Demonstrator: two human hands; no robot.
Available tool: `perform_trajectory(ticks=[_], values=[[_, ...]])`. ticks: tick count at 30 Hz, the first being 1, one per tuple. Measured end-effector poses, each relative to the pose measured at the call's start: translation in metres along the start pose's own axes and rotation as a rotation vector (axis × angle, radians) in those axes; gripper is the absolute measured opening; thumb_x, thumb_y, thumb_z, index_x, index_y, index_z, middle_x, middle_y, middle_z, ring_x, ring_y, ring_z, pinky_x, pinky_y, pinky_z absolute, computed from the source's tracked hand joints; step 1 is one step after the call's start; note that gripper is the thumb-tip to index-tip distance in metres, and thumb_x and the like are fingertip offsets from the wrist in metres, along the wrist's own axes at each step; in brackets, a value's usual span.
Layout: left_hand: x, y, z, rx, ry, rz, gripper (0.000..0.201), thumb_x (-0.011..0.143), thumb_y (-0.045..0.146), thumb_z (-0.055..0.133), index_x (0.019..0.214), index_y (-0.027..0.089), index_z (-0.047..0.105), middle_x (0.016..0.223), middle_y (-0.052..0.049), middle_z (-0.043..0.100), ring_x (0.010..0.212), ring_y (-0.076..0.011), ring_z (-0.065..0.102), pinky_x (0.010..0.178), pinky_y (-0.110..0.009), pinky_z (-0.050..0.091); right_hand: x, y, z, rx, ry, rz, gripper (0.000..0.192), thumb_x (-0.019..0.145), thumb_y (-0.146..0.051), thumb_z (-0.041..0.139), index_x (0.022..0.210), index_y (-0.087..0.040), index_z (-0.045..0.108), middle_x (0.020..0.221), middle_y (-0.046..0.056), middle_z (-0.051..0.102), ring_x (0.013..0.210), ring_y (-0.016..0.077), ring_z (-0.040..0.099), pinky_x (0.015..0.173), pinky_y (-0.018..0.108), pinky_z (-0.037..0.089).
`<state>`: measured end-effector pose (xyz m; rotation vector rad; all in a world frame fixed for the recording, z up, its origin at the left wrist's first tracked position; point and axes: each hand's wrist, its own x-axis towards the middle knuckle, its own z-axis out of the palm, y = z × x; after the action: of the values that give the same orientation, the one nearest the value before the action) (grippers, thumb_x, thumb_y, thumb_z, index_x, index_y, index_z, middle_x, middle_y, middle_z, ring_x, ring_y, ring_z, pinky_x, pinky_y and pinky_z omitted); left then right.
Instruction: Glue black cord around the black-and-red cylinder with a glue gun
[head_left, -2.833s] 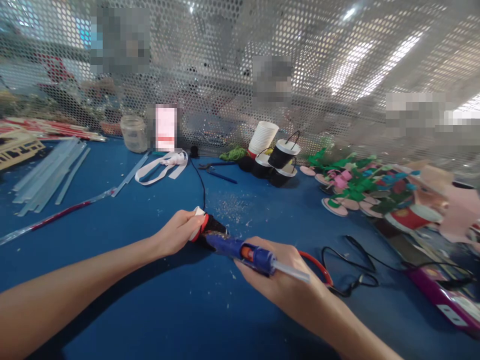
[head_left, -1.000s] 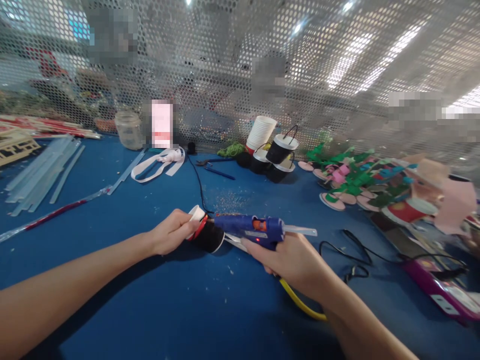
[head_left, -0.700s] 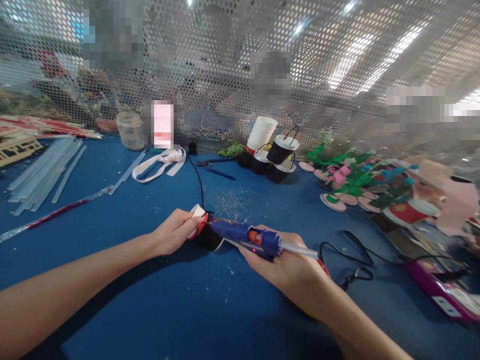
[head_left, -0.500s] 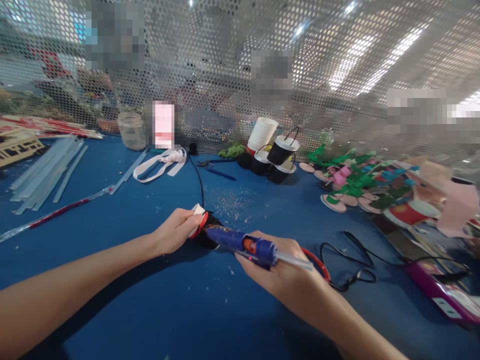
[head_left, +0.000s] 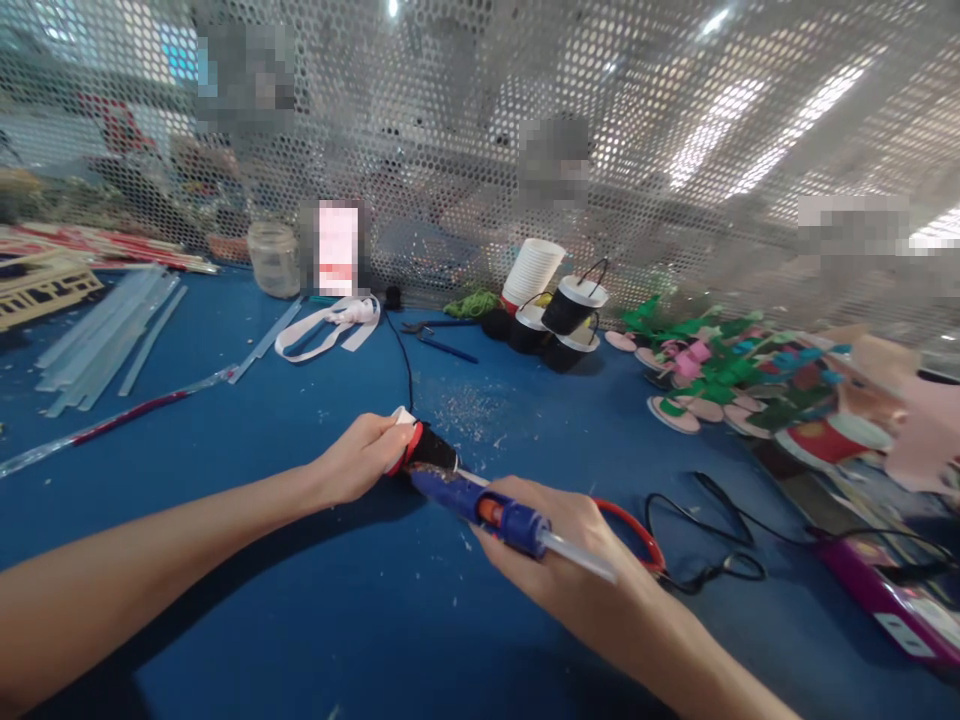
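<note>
My left hand [head_left: 367, 455] is closed around the rim end of a small paper cup [head_left: 437, 447], which lies tilted. Black yarn wraps the cup's side, with a red band near its white mouth. From the cup a strand of black yarn [head_left: 409, 365] runs back across the table. My right hand [head_left: 559, 540] grips a blue glue gun [head_left: 480, 505] with a clear glue stick out of its rear. The gun's nozzle is close to the cup's near side; whether they touch, I cannot tell. A red loop handle [head_left: 637, 532] shows beyond my right hand, its hold hidden.
Black-wrapped cups [head_left: 574, 303] and a stack of white cups [head_left: 534, 272] stand at the back. Left are glue sticks [head_left: 109, 340], a white ribbon [head_left: 300, 345] and a jar [head_left: 273, 260]. Pliers [head_left: 446, 345] lie mid-back. Right are craft flowers [head_left: 697, 375], a black cable [head_left: 731, 510] and a purple power strip [head_left: 877, 595].
The glue gun has shifted slightly left and down against the cup, showing more of the black yarn. My left hand still holds the cup. The whole view has moved a little.
</note>
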<state>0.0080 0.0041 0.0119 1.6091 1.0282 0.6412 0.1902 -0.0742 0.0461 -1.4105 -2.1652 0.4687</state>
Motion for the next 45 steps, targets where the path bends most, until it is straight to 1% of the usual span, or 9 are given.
perform_trajectory(ticks=[11, 16, 24, 28, 30, 32, 38, 42, 45], values=[[-0.001, 0.000, -0.001, 0.018, 0.006, 0.011, 0.030, 0.074, 0.033, 0.032, 0.050, 0.015, 0.034, 0.049, 0.005, 0.027, 0.048, -0.0067, 0.023, 0.045, -0.021, 0.019, 0.006, 0.002, -0.002, -0.007, 0.062, 0.076, 0.012, 0.070, -0.020, 0.049, 0.058, -0.018, 0.048, 0.047, -0.006, 0.043, 0.040, 0.0059, 0.036, 0.040, 0.017, 0.031], [-0.001, 0.000, -0.002, 0.054, 0.002, 0.012, 0.032, 0.075, 0.035, 0.030, 0.050, 0.015, 0.035, 0.049, 0.005, 0.027, 0.048, -0.0070, 0.024, 0.046, -0.021, 0.020, 0.010, 0.005, -0.001, 0.019, 0.103, 0.144, 0.013, 0.068, -0.024, 0.051, 0.057, -0.018, 0.049, 0.049, -0.004, 0.047, 0.043, 0.0077, 0.040, 0.042, 0.019, 0.035], [-0.002, -0.003, -0.002, 0.087, -0.006, 0.017, 0.030, 0.074, 0.031, 0.030, 0.050, 0.015, 0.035, 0.048, 0.005, 0.028, 0.046, -0.0068, 0.025, 0.046, -0.021, 0.021, 0.019, 0.015, -0.014, 0.374, 0.028, 0.531, 0.016, 0.062, -0.031, 0.057, 0.061, -0.017, 0.049, 0.034, -0.006, 0.043, 0.029, 0.0088, 0.040, 0.030, 0.021, 0.033], [-0.003, -0.002, -0.003, 0.114, 0.021, 0.010, 0.031, 0.075, 0.032, 0.029, 0.049, 0.015, 0.033, 0.048, 0.005, 0.027, 0.047, -0.0069, 0.026, 0.046, -0.021, 0.022, 0.033, 0.041, -0.021, 0.536, 0.207, 0.527, 0.023, 0.058, -0.030, 0.062, 0.071, -0.016, 0.049, 0.049, -0.004, 0.052, 0.040, 0.0082, 0.046, 0.039, 0.021, 0.040], [-0.004, 0.000, -0.005, 0.126, 0.021, 0.038, 0.031, 0.076, 0.031, 0.029, 0.050, 0.016, 0.032, 0.049, 0.005, 0.027, 0.047, -0.0069, 0.025, 0.046, -0.021, 0.022, 0.041, 0.057, -0.020, 0.531, 0.288, 0.528, 0.026, 0.060, -0.032, 0.061, 0.076, -0.014, 0.051, 0.060, 0.000, 0.057, 0.047, 0.0088, 0.050, 0.042, 0.021, 0.040], [-0.004, 0.001, -0.006, 0.165, 0.011, 0.081, 0.030, 0.076, 0.030, 0.028, 0.050, 0.016, 0.030, 0.049, 0.005, 0.025, 0.048, -0.0068, 0.024, 0.046, -0.021, 0.021, 0.050, 0.072, -0.016, 0.435, 0.258, 0.560, 0.023, 0.065, -0.034, 0.056, 0.073, -0.013, 0.053, 0.064, 0.003, 0.058, 0.049, 0.0087, 0.051, 0.043, 0.020, 0.040], [-0.006, -0.001, -0.008, 0.343, -0.026, 0.237, 0.033, 0.079, 0.027, 0.026, 0.048, 0.016, 0.025, 0.047, 0.005, 0.023, 0.045, -0.0058, 0.023, 0.044, -0.021, 0.019, 0.075, 0.100, 0.000, 0.276, 0.205, 0.624, 0.029, 0.073, -0.036, 0.046, 0.054, -0.015, 0.048, 0.047, 0.002, 0.053, 0.035, 0.0088, 0.047, 0.038, 0.021, 0.037], [-0.008, 0.000, -0.008, 0.393, -0.022, 0.317, 0.034, 0.080, 0.026, 0.025, 0.047, 0.017, 0.024, 0.047, 0.005, 0.023, 0.044, -0.0056, 0.023, 0.043, -0.021, 0.019, 0.085, 0.101, 0.005, 0.139, 0.200, 0.608, 0.029, 0.070, -0.033, 0.052, 0.046, -0.017, 0.048, 0.042, 0.003, 0.051, 0.043, 0.0135, 0.053, 0.045, 0.024, 0.038], [-0.010, 0.003, -0.008, 0.422, -0.034, 0.389, 0.033, 0.080, 0.024, 0.024, 0.047, 0.017, 0.024, 0.047, 0.005, 0.023, 0.044, -0.0058, 0.023, 0.044, -0.021, 0.021, 0.086, 0.086, 0.004, 0.070, 0.223, 0.534, 0.023, 0.069, -0.030, 0.056, 0.051, -0.016, 0.055, 0.061, 0.009, 0.058, 0.067, 0.0182, 0.056, 0.058, 0.027, 0.039]])
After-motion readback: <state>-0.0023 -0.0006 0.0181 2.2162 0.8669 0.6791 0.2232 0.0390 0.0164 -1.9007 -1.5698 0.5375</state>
